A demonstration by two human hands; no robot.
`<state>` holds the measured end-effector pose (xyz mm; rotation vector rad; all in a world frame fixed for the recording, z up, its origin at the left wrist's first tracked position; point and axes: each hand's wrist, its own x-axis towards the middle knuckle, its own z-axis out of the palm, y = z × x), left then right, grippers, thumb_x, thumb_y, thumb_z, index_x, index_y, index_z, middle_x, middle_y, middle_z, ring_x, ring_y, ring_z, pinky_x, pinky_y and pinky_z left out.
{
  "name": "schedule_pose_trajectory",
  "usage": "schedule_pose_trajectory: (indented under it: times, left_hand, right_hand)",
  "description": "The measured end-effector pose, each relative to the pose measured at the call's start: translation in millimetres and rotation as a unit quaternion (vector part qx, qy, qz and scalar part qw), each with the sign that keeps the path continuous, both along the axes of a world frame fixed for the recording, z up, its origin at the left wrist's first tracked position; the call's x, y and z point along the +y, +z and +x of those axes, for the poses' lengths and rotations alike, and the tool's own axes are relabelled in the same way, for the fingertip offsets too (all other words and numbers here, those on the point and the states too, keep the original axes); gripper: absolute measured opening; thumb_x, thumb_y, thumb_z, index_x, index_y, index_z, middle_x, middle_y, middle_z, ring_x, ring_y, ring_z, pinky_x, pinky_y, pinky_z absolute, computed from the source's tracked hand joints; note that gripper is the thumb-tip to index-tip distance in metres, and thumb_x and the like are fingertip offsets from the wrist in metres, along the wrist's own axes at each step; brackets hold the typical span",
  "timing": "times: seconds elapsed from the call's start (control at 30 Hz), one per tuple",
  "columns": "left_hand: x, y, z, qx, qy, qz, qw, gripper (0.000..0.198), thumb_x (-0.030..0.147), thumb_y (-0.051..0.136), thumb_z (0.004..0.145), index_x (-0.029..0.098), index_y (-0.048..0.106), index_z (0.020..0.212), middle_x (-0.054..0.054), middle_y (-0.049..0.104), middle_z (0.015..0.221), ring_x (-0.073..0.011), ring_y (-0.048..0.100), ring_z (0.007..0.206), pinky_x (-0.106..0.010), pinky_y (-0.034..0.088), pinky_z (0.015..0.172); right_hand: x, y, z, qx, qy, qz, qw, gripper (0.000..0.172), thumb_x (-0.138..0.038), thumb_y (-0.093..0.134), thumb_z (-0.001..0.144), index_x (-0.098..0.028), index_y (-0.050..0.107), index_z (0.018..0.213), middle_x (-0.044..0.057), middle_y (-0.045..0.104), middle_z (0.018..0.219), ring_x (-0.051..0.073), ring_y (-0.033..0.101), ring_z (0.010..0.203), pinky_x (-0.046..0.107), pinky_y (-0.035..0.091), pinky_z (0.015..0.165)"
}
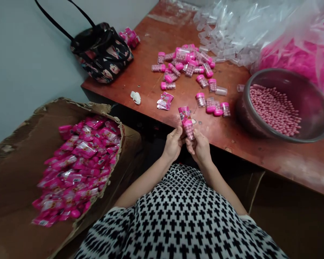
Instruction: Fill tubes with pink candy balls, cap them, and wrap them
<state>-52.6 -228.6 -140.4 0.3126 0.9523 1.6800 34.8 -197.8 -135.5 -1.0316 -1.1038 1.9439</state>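
Observation:
A small clear jar of pink beads with a pink cap [189, 130] is held between my hands at the table's front edge. A printed pink packet [184, 113] extends beyond its cap; whether the jar is inside it, I cannot tell. My right hand [200, 145] grips the jar from the right, thumb on its side. My left hand [173, 144] is closed against the left side, with its fingertips partly hidden. Just beyond lie a small stack of flat pink packets [165, 100] and several filled jars [201, 100].
A grey bowl of pink beads [275, 109] stands right. Behind are heaped filled jars [189, 66], clear empty containers [232, 30] and a plastic bag of pink pieces [297, 64]. A cardboard box [18, 144] of pink packages [78, 167] sits left, below a flowered bag [102, 54].

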Motion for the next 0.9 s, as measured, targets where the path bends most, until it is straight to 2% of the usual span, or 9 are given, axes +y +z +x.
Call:
schedule_pose_trajectory:
  times: [0.07,0.13,0.27,0.4,0.53,0.6,0.73,0.9]
  left_hand:
    - [3.4,3.1,-4.8,-0.018,-0.009,0.009,1.000,0.040,0.052,0.065,0.072,0.015,0.063,0.088,-0.007,0.068,0.081,-0.0142,0.063,0.067,-0.025,0.050,0.057]
    - [6.7,4.6,-8.4,-0.027,-0.010,0.002,1.000,0.039,0.048,0.070,0.069,0.016,0.063,0.089,-0.007,0.069,0.083,-0.0129,0.062,0.063,-0.024,0.049,0.054]
    - [10.5,3.5,-10.9,-0.046,0.003,-0.031,0.998,0.039,0.044,0.077,0.061,0.015,0.060,0.080,-0.003,0.066,0.070,-0.0081,0.054,0.047,-0.020,0.043,0.042]
    - [10.5,3.4,-9.8,-0.050,0.038,-0.057,0.996,0.039,0.041,0.080,0.057,0.014,0.057,0.072,0.002,0.058,0.059,-0.0064,0.052,0.046,-0.018,0.043,0.043]
    - [8.0,6.0,-7.9,-0.030,0.029,-0.066,0.997,0.042,0.052,0.073,0.063,0.015,0.055,0.068,0.003,0.053,0.054,-0.0052,0.045,0.039,-0.017,0.035,0.035]
    - [7.1,6.8,-7.4,-0.024,0.030,-0.065,0.997,0.043,0.054,0.071,0.064,0.014,0.056,0.068,0.002,0.053,0.054,-0.0056,0.046,0.040,-0.018,0.036,0.035]
    - [7.5,7.4,-8.7,-0.020,0.029,-0.047,0.998,0.038,0.047,0.076,0.062,0.013,0.058,0.065,0.001,0.056,0.057,-0.0070,0.052,0.046,-0.019,0.043,0.042]
    - [7.5,11.8,-11.8,-0.017,0.009,-0.043,0.999,0.036,0.040,0.080,0.058,0.012,0.058,0.063,0.000,0.056,0.054,-0.0074,0.051,0.043,-0.020,0.043,0.042]
  right_hand:
    - [0.5,1.1,-0.7,0.035,0.035,-0.073,0.996,0.035,-0.053,0.048,0.081,-0.018,0.051,0.077,-0.006,0.049,0.046,0.004,0.034,0.026,0.016,0.020,0.024]
    - [-0.2,-0.5,-0.3,0.033,0.059,-0.090,0.994,0.038,-0.055,0.048,0.081,-0.017,0.053,0.077,-0.005,0.051,0.047,0.005,0.037,0.028,0.015,0.024,0.025]
    - [-2.7,-6.4,4.7,0.007,0.040,0.006,0.999,0.042,-0.056,0.049,0.082,-0.016,0.058,0.089,0.000,0.062,0.065,0.008,0.055,0.045,0.017,0.044,0.038]
    - [-5.9,-6.9,9.5,-0.039,0.034,0.113,0.992,0.038,-0.048,0.056,0.081,-0.019,0.059,0.107,0.000,0.065,0.082,0.008,0.059,0.057,0.021,0.054,0.053]
    - [-8.3,-4.5,8.6,-0.065,0.014,0.136,0.988,0.035,-0.047,0.053,0.083,-0.020,0.061,0.104,0.000,0.065,0.082,0.007,0.058,0.053,0.020,0.053,0.049]
    - [-8.5,-3.4,7.6,-0.061,0.012,0.125,0.990,0.036,-0.048,0.052,0.083,-0.020,0.060,0.103,0.000,0.065,0.080,0.007,0.057,0.052,0.018,0.051,0.046]
    - [-8.5,-1.9,7.5,-0.055,0.012,0.108,0.993,0.037,-0.050,0.051,0.083,-0.019,0.059,0.102,-0.002,0.063,0.071,0.006,0.055,0.046,0.017,0.048,0.041]
    - [-9.1,1.1,8.2,-0.063,0.011,0.118,0.991,0.036,-0.051,0.049,0.084,-0.018,0.059,0.097,-0.004,0.058,0.060,0.006,0.051,0.039,0.016,0.044,0.036]
